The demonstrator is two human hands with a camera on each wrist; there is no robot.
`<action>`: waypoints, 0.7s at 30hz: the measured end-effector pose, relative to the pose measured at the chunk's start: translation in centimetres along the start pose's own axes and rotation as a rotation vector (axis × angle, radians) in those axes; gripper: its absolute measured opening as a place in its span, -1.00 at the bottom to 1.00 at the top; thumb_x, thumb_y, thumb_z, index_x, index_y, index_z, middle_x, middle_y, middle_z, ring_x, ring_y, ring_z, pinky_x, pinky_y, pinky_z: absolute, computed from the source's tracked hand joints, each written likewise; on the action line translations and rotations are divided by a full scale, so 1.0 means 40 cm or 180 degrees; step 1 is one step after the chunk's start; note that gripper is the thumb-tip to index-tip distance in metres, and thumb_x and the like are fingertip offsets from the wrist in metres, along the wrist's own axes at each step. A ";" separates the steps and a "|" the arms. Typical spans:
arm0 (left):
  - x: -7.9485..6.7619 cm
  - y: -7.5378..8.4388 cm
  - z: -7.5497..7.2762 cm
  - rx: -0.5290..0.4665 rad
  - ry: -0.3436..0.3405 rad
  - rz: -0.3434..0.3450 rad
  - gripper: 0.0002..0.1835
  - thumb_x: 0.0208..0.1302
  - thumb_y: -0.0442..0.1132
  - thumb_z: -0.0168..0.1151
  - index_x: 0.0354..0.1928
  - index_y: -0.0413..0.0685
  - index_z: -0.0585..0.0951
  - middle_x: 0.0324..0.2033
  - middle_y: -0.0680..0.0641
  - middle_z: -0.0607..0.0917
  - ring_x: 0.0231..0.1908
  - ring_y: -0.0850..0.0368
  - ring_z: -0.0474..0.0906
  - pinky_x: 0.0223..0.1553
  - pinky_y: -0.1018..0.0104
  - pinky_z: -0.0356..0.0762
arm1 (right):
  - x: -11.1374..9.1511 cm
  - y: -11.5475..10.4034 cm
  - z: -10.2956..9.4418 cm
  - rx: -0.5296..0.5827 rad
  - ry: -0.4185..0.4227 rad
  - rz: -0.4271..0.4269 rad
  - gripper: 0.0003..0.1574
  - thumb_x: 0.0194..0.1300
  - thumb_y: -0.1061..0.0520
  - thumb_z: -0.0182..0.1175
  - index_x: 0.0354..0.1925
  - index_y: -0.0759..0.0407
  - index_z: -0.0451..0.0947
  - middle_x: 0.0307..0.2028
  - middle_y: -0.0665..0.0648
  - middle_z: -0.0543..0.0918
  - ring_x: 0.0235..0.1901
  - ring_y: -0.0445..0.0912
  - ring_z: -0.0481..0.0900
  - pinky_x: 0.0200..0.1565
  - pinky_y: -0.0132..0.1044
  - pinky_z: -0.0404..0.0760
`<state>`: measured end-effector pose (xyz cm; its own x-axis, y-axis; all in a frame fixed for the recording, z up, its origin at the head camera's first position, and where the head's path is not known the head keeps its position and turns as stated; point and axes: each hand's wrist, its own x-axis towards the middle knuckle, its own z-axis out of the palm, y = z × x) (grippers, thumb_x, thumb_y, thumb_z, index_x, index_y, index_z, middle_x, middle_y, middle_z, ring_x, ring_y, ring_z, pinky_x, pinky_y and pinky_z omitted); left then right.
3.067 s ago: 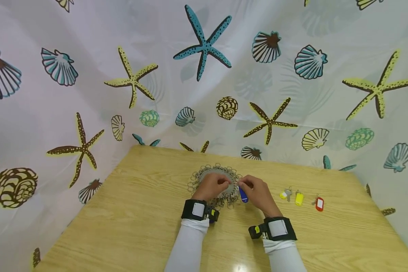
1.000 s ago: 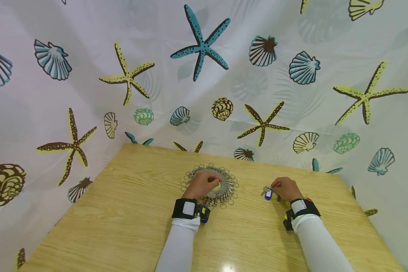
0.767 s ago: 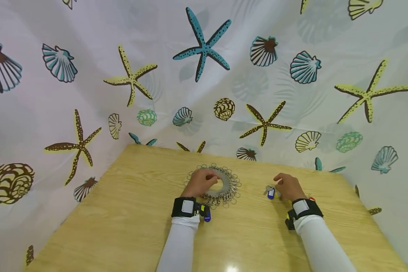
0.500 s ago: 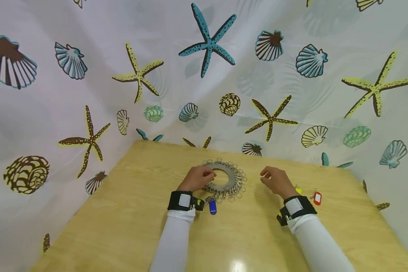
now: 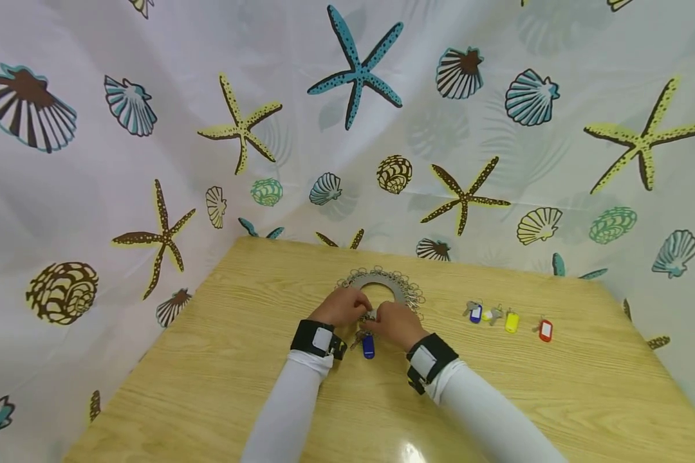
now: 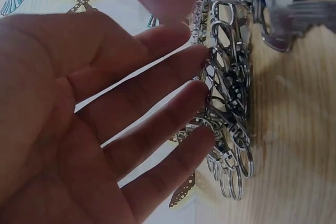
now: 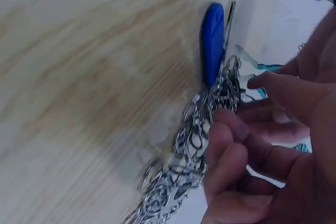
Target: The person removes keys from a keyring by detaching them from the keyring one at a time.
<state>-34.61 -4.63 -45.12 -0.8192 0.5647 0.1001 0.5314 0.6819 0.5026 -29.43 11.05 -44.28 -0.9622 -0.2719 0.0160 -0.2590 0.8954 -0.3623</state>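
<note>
A flat grey metal ring [image 5: 392,281] edged with small metal clips and split rings lies on the table. At its near edge hangs a blue key tag [image 5: 369,346] with a key [image 6: 304,17]. My left hand [image 5: 342,307] pinches the ring's near left edge between thumb and index finger; its other fingers stretch along the clips [image 6: 226,77]. Beside it my right hand [image 5: 398,321] has curled fingers and pinches a clip above the blue tag. The right fingertips hide the exact clip. Both hands cover the ring's near part.
Right of the ring lie a blue tag [image 5: 475,314], a yellow tag [image 5: 487,316], another yellow tag [image 5: 511,322] and a red tag [image 5: 546,330], with keys. A patterned curtain [image 5: 463,128] stands behind the wooden table [image 5: 556,392].
My right hand carried one blue tag from the ring to the tags at right, let it go, and came back left to the ring. My left hand shifted to the near edge.
</note>
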 end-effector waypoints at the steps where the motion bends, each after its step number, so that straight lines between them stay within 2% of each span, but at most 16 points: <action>1: 0.001 0.001 0.001 -0.0009 -0.0002 -0.0007 -0.75 0.36 -0.35 0.08 -0.17 -0.10 0.75 -0.19 -0.01 0.73 -0.14 0.10 0.61 -0.12 0.25 0.53 | 0.003 -0.007 0.008 -0.0078 0.0024 0.0054 -0.35 0.22 -0.17 0.31 -0.81 0.06 0.32 -0.84 -0.10 0.12 -0.82 -0.21 0.10 -0.71 -0.35 0.05; 4: 0.003 0.005 0.003 -0.0019 0.0015 -0.0037 -0.75 0.36 -0.36 0.08 -0.17 -0.07 0.76 -0.21 0.00 0.74 -0.17 0.10 0.62 -0.15 0.26 0.53 | 0.007 -0.019 0.025 -0.0287 0.0066 0.0146 -0.43 0.15 -0.23 0.34 -0.72 0.08 0.43 -0.81 -0.06 0.22 -0.80 -0.16 0.23 -0.71 -0.30 0.15; 7: 0.004 0.008 0.005 -0.0014 0.0057 -0.0066 -0.76 0.35 -0.35 0.09 -0.19 -0.04 0.76 -0.24 0.01 0.74 -0.18 0.11 0.62 -0.16 0.26 0.53 | 0.007 -0.020 0.037 -0.0339 0.0063 0.0184 -0.46 0.13 -0.23 0.36 -0.71 0.07 0.48 -0.82 -0.05 0.31 -0.80 -0.14 0.32 -0.72 -0.28 0.22; 10: 0.005 0.012 0.006 0.0032 0.0096 -0.0118 -0.76 0.35 -0.32 0.10 -0.20 -0.02 0.77 -0.25 0.03 0.74 -0.22 0.12 0.62 -0.19 0.27 0.53 | 0.007 -0.017 0.039 -0.0286 0.0040 0.0151 -0.49 0.19 -0.09 0.34 -0.75 0.06 0.43 -0.83 -0.05 0.32 -0.81 -0.14 0.32 -0.73 -0.28 0.23; 13: 0.005 0.017 0.004 0.0119 0.0145 -0.0166 -0.78 0.35 -0.29 0.13 -0.20 -0.02 0.77 -0.25 0.03 0.75 -0.24 0.12 0.62 -0.20 0.25 0.54 | 0.009 -0.012 0.035 -0.0227 -0.0042 0.0094 -0.48 0.20 0.06 0.31 -0.80 0.03 0.34 -0.84 -0.09 0.23 -0.81 -0.18 0.22 -0.72 -0.33 0.16; 16: 0.007 0.020 0.002 0.0173 0.0169 -0.0209 -0.78 0.36 -0.25 0.13 -0.19 -0.03 0.77 -0.26 0.03 0.75 -0.24 0.11 0.63 -0.17 0.22 0.55 | 0.004 -0.006 0.022 -0.0080 -0.0142 0.0024 -0.43 0.17 0.14 0.31 -0.83 0.01 0.25 -0.84 -0.11 0.12 -0.81 -0.21 0.12 -0.70 -0.36 0.08; 21: 0.012 0.018 0.004 0.0168 0.0147 -0.0299 -0.76 0.38 -0.24 0.11 -0.17 -0.02 0.77 -0.25 0.03 0.74 -0.30 0.15 0.61 -0.19 0.21 0.54 | -0.009 0.024 -0.006 0.0484 -0.0188 -0.0077 -0.39 0.16 0.20 0.30 -0.85 0.04 0.19 -0.85 -0.10 0.06 -0.81 -0.21 0.00 -0.65 -0.36 0.02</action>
<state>-34.59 -3.78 -44.84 -0.8743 0.4762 0.0947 0.4616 0.7549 0.4659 -29.34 12.08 -44.40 -0.9481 -0.3170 -0.0268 -0.2620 0.8258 -0.4994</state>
